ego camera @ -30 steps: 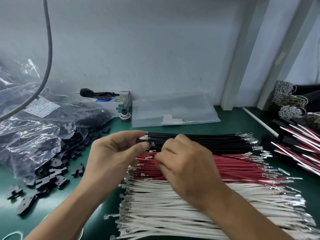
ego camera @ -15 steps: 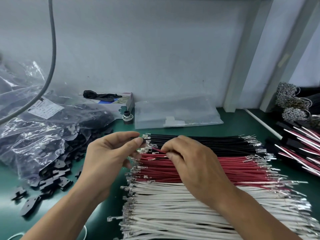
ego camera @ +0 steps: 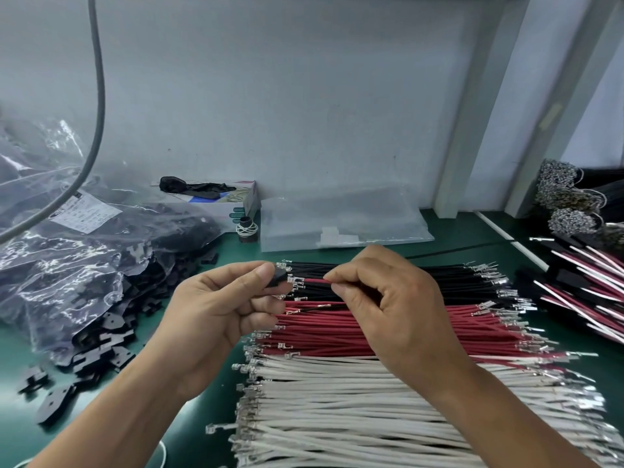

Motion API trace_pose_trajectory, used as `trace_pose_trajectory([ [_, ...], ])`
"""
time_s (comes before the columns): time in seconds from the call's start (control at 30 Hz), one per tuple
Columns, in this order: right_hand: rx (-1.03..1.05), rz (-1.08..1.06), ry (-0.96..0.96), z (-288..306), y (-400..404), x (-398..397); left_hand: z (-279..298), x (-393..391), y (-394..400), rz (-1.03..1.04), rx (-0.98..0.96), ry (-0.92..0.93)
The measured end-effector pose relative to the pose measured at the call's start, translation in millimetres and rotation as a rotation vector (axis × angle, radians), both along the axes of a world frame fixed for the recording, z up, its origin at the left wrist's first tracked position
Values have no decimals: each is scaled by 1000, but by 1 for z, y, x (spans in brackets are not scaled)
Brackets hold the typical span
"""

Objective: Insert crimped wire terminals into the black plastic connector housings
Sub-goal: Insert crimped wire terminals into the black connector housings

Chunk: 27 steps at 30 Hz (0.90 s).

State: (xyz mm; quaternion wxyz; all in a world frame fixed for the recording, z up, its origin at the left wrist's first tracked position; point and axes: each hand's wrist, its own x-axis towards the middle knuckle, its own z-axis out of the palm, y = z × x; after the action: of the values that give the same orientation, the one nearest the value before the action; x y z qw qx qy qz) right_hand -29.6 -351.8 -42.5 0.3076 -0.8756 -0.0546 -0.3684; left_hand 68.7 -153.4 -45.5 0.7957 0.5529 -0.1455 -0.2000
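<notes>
Black connector housing (ego camera: 277, 278) sits pinched between the left hand's (ego camera: 216, 319) thumb and curled fingers, mostly hidden by them, so its shape is hard to make out. Just beside it, the right hand (ego camera: 388, 298) pinches a red wire (ego camera: 315, 281) whose silver crimped terminal (ego camera: 296, 282) meets the housing's edge. Below lie rows of black wires (ego camera: 456, 275), red wires (ego camera: 337, 332) and white wires (ego camera: 354, 400) on the green table (ego camera: 20, 339).

Assembly workbench: green mat (ego camera: 209, 430), sorted crimped wires (ego camera: 337, 400), bagged housings (ego camera: 101, 265).
</notes>
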Motion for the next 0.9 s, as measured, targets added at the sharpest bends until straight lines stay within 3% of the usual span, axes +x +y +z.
trace_pose_trajectory([
  [0.4, -37, 62, 162, 3, -5, -1, -3, 4, 4, -33, 19, -20],
  [0.6, -135, 41, 189, 8, -7, -4, -1, 2, 4, -18, 137, -63],
  [0.9, -166, -15, 215, 9, -3, -5, 2, -2, 3, -31, 161, -60],
])
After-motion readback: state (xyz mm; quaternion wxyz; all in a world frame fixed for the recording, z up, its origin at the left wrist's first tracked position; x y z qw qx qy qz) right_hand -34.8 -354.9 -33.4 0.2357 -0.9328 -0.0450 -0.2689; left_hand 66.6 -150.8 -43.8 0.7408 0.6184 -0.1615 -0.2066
